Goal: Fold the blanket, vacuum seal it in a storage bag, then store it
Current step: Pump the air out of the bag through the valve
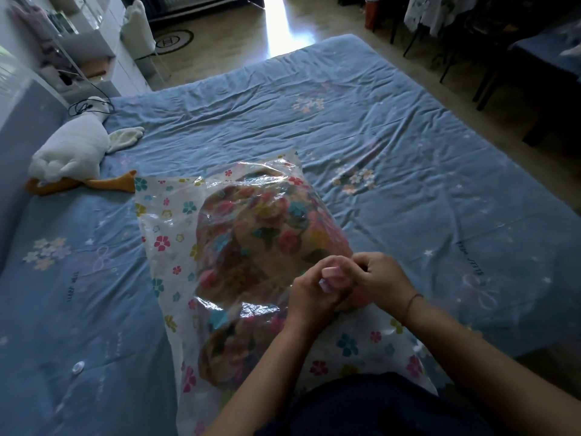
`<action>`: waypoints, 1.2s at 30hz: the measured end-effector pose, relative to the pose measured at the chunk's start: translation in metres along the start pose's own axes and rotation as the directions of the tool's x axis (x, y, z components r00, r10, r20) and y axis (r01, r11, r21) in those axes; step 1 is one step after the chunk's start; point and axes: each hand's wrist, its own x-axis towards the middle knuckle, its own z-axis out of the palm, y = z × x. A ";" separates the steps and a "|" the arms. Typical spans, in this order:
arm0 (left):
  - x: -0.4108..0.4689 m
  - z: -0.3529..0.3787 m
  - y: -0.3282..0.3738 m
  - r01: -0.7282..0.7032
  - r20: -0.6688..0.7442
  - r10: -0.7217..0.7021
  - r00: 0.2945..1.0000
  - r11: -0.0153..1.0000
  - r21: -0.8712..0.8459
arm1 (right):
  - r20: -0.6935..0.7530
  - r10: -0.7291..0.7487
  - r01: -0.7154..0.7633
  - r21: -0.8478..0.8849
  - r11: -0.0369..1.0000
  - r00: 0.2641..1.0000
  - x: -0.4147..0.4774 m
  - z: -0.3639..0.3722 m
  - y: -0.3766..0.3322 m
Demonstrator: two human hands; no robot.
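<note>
We have the folded floral blanket, tan with pink and teal blooms (261,243), already inside the clear plastic storage bag printed with small coloured flowers (163,221), and the bag lies in the near middle of the bed with its wrinkled blue sheet (408,121), running from our lap away toward the far side. Our left hand (309,294) and right hand (382,278) meet on top of the bag at its right side, both with fingers curled in and pinching at one small spot; something pale pink shows between them, and we cannot tell whether it is the bag's valve cap, a slider clip or only fingernails. We judge that we are working on the seal or the valve, so the bag is packed but not yet emptied of air, and it looks puffy over the blanket. To do this well, we should keep the plastic flat and free of creases where we press, hold the bag steady with one hand while the other works, and check the closure along its whole length, since a small gap would let air back in. No pump or vacuum hose shows in this view. The blanket bulges toward the right edge, so we might nudge it toward the middle before drawing air out. The white plush goose with orange feet (69,152) lies at the far left of the bed, well apart from the bag.
</note>
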 end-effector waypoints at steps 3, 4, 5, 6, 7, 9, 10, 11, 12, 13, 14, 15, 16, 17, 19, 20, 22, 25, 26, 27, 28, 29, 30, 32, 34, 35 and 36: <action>0.002 -0.002 -0.004 -0.005 -0.025 0.004 1.000 0.999 -0.042 | -0.104 -0.093 0.103 0.093 0.990 0.990 -0.004 -0.015 -0.027; 0.004 -0.004 -0.005 0.000 -0.022 -0.001 1.000 0.999 -0.046 | -0.176 -0.149 0.178 0.160 0.971 0.973 -0.008 -0.026 -0.044; 0.006 -0.005 -0.005 0.004 -0.015 -0.005 1.000 0.999 -0.045 | -0.234 -0.205 0.259 0.230 0.938 0.950 -0.012 -0.037 -0.060; 0.006 -0.005 -0.005 0.005 -0.010 -0.006 1.000 0.999 -0.054 | -0.280 -0.251 0.327 0.273 0.905 0.927 -0.015 -0.047 -0.073; 0.006 -0.005 -0.005 0.007 -0.007 -0.008 1.000 0.998 -0.062 | -0.309 -0.281 0.369 0.280 0.886 0.909 -0.016 -0.053 -0.080; 0.005 -0.004 -0.004 0.004 -0.015 -0.006 1.000 0.997 -0.072 | -0.329 -0.299 0.381 0.223 0.897 0.896 -0.013 -0.049 -0.075; 0.005 -0.003 -0.004 -0.002 -0.021 0.000 1.000 0.997 -0.071 | -0.317 -0.280 0.347 0.177 0.921 0.906 -0.009 -0.039 -0.063; 0.005 -0.002 -0.003 -0.002 -0.023 0.001 1.000 0.998 -0.070 | -0.272 -0.236 0.277 0.124 0.953 0.933 -0.004 -0.028 -0.048; 0.005 -0.003 -0.002 -0.001 -0.017 0.000 1.000 0.998 -0.071 | -0.198 -0.170 0.184 0.054 0.982 0.965 0.001 -0.016 -0.030; 0.004 -0.003 0.000 0.005 -0.011 -0.006 1.000 0.998 -0.067 | -0.113 -0.101 0.099 -0.022 0.995 0.988 0.004 -0.005 -0.015; 0.003 -0.003 0.000 0.016 -0.006 -0.017 1.000 0.998 -0.064 | -0.038 -0.040 0.038 -0.075 0.996 0.998 0.006 0.002 -0.004; 0.001 -0.003 -0.001 0.027 -0.006 -0.028 1.000 0.997 -0.072 | -0.005 -0.014 0.013 -0.088 0.996 1.000 0.007 0.005 0.000; 0.000 -0.003 -0.002 0.032 -0.013 -0.033 0.999 0.996 -0.086 | -0.022 -0.028 0.027 -0.067 0.997 0.999 0.006 0.004 -0.004; 0.000 -0.003 -0.003 0.033 -0.024 -0.036 0.999 0.995 -0.095 | -0.074 -0.075 0.073 -0.024 0.997 0.994 0.004 -0.002 -0.015; 0.003 -0.004 -0.006 0.022 -0.029 -0.025 0.999 0.996 -0.084 | -0.203 -0.170 0.202 0.146 0.968 0.964 -0.003 -0.023 -0.047; 0.004 -0.004 -0.006 0.013 -0.026 -0.015 1.000 0.997 -0.077 | -0.245 -0.204 0.263 0.239 0.935 0.948 -0.006 -0.035 -0.063; 0.005 -0.003 -0.006 0.000 -0.025 -0.002 1.000 0.997 -0.079 | -0.321 -0.276 0.368 0.275 0.888 0.906 -0.008 -0.051 -0.082; 0.004 0.001 -0.007 -0.009 -0.050 0.005 0.999 0.997 -0.079 | -0.307 -0.293 0.359 0.183 0.915 0.905 -0.001 -0.041 -0.065; 0.004 0.002 -0.007 -0.002 -0.052 -0.002 0.999 0.997 -0.080 | -0.237 -0.244 0.283 0.146 0.948 0.940 0.003 -0.032 -0.050; 0.004 0.002 -0.006 0.008 -0.046 -0.012 0.999 0.996 -0.083 | -0.137 -0.176 0.188 0.085 0.978 0.975 0.008 -0.023 -0.035; 0.004 0.002 -0.006 0.020 -0.035 -0.023 0.999 0.996 -0.083 | -0.033 -0.105 0.105 0.009 0.994 0.994 0.011 -0.015 -0.022; 0.004 0.002 -0.005 0.027 -0.026 -0.029 0.999 0.996 -0.081 | 0.035 -0.056 0.058 -0.049 0.997 0.998 0.012 -0.010 -0.013; 0.004 0.000 -0.003 0.022 -0.023 -0.024 0.999 0.996 -0.085 | 0.045 -0.044 0.047 -0.062 0.997 0.998 0.012 -0.008 -0.012; 0.006 -0.003 0.001 0.011 -0.026 -0.014 1.000 0.994 -0.109 | -0.042 -0.124 0.125 0.024 0.992 0.991 0.008 -0.020 -0.030; 0.010 -0.005 0.002 -0.001 -0.017 -0.001 1.000 0.995 -0.102 | -0.182 -0.213 0.248 0.198 0.948 0.960 0.000 -0.041 -0.058; 0.010 -0.006 0.002 -0.001 -0.010 0.000 1.000 0.995 -0.095 | -0.236 -0.247 0.307 0.268 0.913 0.940 -0.005 -0.053 -0.071; 0.010 -0.006 0.002 0.006 -0.010 -0.007 1.000 0.996 -0.092 | -0.283 -0.281 0.361 0.289 0.886 0.917 -0.008 -0.061 -0.079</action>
